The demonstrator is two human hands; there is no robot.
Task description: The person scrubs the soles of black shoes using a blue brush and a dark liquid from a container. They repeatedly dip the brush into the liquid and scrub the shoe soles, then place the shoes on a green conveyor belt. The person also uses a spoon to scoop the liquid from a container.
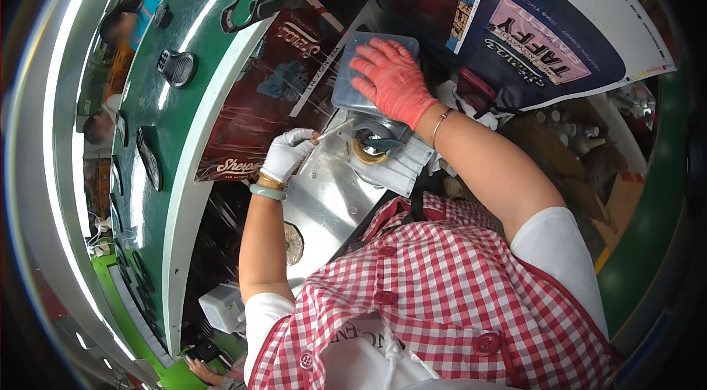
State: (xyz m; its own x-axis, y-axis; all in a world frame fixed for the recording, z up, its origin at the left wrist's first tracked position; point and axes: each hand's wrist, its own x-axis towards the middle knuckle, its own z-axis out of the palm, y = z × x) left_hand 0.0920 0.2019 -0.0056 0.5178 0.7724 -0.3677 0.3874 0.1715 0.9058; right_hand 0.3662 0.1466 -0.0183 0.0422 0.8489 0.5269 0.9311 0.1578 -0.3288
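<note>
My right hand (394, 81), in a coral-red knit glove, lies stretched out on top of a grey translucent plastic box (346, 88). My left hand (287, 154) wears a white glove with bare fingertips. Its thumb and fingers are pinched together over the metal worktop (324, 195); a thin pale line runs from the fingertips toward the box, too fine to identify. Between the hands sits a small round bowl (370, 147) with a yellowish rim and something dark in it. Pale flat sheets or a pouch (401, 173) lie beside the bowl, close to my apron.
On the left, a green conveyor belt (195, 29) with a white edge carries several black shoe soles (177, 67). Dark red printed sheeting (254, 114) and a large printed panel (545, 36) stand around the worktop. A white container (221, 307) is low on the left. Other people are beyond the belt.
</note>
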